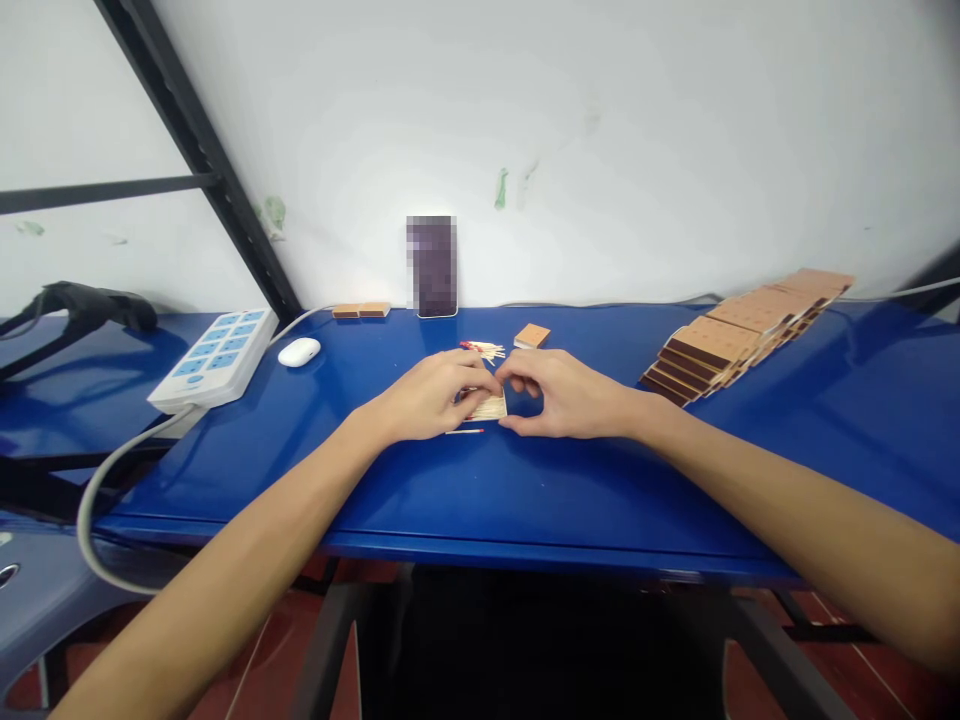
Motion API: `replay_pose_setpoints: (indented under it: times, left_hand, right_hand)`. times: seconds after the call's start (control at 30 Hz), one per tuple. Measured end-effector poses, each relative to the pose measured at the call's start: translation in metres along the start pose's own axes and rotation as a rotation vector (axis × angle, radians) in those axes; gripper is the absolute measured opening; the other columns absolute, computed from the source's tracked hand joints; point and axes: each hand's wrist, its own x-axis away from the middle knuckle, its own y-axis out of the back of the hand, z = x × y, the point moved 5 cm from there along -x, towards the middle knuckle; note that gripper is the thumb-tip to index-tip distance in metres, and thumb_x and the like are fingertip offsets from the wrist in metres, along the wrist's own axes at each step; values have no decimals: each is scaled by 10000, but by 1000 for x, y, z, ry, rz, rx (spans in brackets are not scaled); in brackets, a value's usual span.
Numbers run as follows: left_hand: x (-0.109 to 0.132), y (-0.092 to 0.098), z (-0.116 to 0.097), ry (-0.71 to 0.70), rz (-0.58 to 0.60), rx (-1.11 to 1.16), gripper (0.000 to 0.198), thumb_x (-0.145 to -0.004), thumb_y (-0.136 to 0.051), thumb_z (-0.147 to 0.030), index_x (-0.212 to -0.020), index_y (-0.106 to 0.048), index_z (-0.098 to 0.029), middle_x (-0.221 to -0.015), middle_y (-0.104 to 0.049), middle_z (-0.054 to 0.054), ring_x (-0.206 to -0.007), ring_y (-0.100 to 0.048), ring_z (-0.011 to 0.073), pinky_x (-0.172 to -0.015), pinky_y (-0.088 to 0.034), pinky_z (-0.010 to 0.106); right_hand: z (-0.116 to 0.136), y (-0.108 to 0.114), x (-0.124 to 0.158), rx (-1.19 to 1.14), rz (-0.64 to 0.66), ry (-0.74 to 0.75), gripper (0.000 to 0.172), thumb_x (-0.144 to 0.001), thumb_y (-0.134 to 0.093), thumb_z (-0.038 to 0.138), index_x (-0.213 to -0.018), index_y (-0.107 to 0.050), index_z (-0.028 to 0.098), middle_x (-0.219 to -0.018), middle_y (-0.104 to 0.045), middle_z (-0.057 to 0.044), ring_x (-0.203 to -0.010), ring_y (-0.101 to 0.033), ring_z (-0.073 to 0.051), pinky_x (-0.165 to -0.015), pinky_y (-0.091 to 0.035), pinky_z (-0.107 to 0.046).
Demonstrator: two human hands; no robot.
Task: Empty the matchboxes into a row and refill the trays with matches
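Note:
A small matchbox tray (491, 408) filled with matchsticks lies on the blue tabletop between my hands. My left hand (439, 393) reaches over it from the left, thumb and fingers drawn together on the matches inside and hiding its left part. At the right end of the tray, my right hand (551, 393) curves its thumb and forefinger against the edge. A loose match (465, 431) with a red head lies in front of the tray. Just behind it is a small pile of red-headed matches (484, 349). An orange-brown matchbox cover (532, 335) rests behind my right hand.
Stacked flat matchbox sleeves (720, 345) fan out at the right. Two small boxes (361, 311) and a phone (435, 266) stand by the wall. A white earphone case (299, 352) and a power strip (217, 358) with a hanging cable are at left.

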Motion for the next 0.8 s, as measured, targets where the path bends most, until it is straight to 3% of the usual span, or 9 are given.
replay_pose_setpoints:
  times: [0.23, 0.4, 0.8]
  left_hand:
    - [2, -1, -1, -77, 34, -192, 323, -910, -438, -64, -1025, -718, -178, -971, -642, 69, -881, -589, 195, -762, -433, 312]
    - [2, -4, -1, -127, 57, -341, 311, -942, -451, -121, -1065, -725, -202, -917, -634, 67, -783, -569, 184, -719, -409, 310]
    - [0, -4, -5, -143, 28, -343, 247, -989, -473, -214, -1021, -715, -185, -978, -613, 84, -832, -557, 197, -753, -421, 322]
  right_hand:
    - [-4, 0, 0, 2, -16, -15, 215, -756, -708, 283, -910, -606, 173, -789, -557, -8, -678, -500, -143, -626, -408, -276]
    - [-5, 0, 0, -9, -16, -26, 199, -750, -719, 267, -898, -624, 173, -764, -555, 0, -663, -503, -135, -617, -411, -268]
    - [0, 1, -1, -6, -24, -10, 197, -768, -725, 297, -876, -612, 177, -734, -538, 8, -652, -491, -135, -611, -402, -268]
